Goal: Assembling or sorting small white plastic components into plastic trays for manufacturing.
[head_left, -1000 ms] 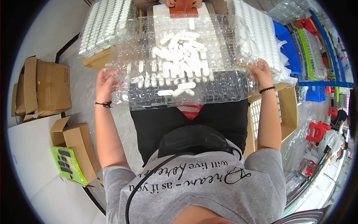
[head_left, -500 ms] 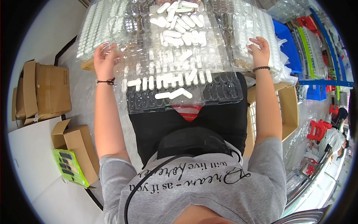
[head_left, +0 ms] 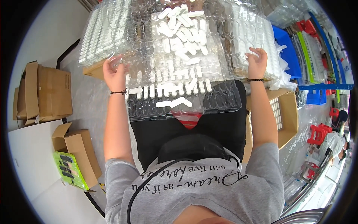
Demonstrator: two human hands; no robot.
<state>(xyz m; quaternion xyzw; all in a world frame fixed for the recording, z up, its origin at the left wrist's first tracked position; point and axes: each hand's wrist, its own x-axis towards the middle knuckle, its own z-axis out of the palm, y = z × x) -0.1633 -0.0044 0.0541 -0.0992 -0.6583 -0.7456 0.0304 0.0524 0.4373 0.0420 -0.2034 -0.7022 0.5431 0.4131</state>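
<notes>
My left hand and my right hand are at opposite sides of a clear plastic blister tray, their curled fingers gripping its edges. The tray is see-through with rounded oblong pockets. Loose white oblong pieces lie heaped along its middle. Nearer me, a lower clear blister tray extends over my lap. White pieces stand in rows in its pockets, and a few pieces lie crosswise near its front edge. Where one tray ends and the other begins is hard to tell through the plastic.
Stacks of filled trays flank the work at left and right. An open carton stands by my right arm. Cardboard boxes are on the left. Blue bins and red stools are at right, with another person beyond.
Both hands have come nearer to me with the tray, the left one also inward. The heaped white pieces have shifted and spread toward me.
</notes>
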